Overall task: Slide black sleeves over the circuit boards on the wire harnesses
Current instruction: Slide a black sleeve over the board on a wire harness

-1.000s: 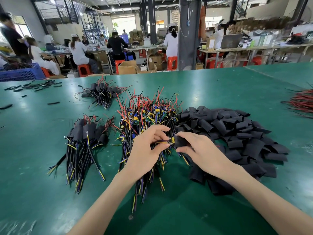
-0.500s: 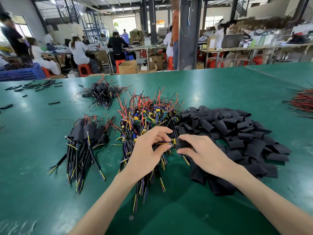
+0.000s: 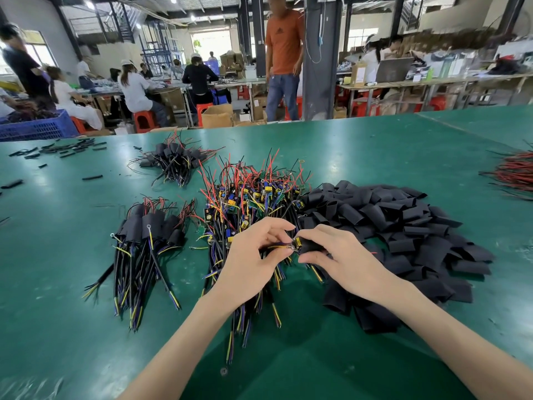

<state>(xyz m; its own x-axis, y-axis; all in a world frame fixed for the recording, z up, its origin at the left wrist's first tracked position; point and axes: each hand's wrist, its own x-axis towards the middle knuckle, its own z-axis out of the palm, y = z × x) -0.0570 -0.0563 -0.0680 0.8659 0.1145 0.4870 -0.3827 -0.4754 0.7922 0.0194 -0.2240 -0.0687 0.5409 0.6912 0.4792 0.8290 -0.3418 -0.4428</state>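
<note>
My left hand [image 3: 253,261] pinches the wires of one harness just above the pile of bare harnesses [image 3: 248,203] with small circuit boards and red, yellow and black wires. My right hand [image 3: 337,255] grips a black sleeve [image 3: 310,246] that sits over that harness's board; a yellow part of the board [image 3: 297,242] shows at the sleeve's left mouth. The two hands meet fingertip to fingertip. A heap of loose black sleeves [image 3: 398,226] lies to the right. A bundle of sleeved harnesses [image 3: 144,235] lies to the left, another [image 3: 173,160] farther back.
The green table [image 3: 375,145] stretches far back. Red and black wires [image 3: 513,174] lie at the right edge, short black tube pieces [image 3: 63,150] at the far left beside a blue crate [image 3: 34,125]. A person in an orange shirt [image 3: 284,62] stands beyond the table.
The hands have stayed in place, with the sleeve drawn slightly farther over the board. In the background, a person in an orange shirt has stepped out from behind the pillar.
</note>
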